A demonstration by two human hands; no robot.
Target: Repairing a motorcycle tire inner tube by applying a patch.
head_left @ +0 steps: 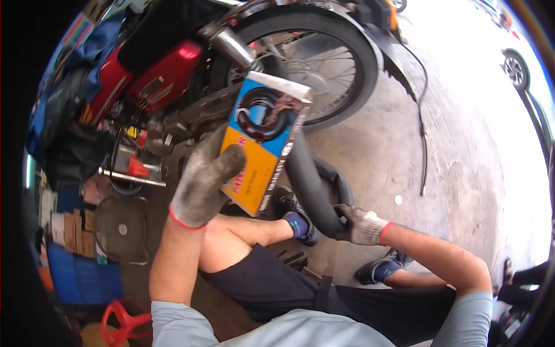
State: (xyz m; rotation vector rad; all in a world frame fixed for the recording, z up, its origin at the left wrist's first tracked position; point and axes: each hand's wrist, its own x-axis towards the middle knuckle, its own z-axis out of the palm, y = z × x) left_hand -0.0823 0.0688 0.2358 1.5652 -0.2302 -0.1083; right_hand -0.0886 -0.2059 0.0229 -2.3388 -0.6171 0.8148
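Left hand grips box; inner tube seemingly emerging.

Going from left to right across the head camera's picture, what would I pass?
Blue crate → red motorcycle tank → left hand in a dirty glove → blue and orange box that it holds → right hand gripping a black inner tube → hose on the concrete → car wheel.

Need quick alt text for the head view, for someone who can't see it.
A gloved left hand holds up a blue and orange carton while the gloved right hand grips a black inner tube, beside a red motorcycle's rear wheel on concrete.
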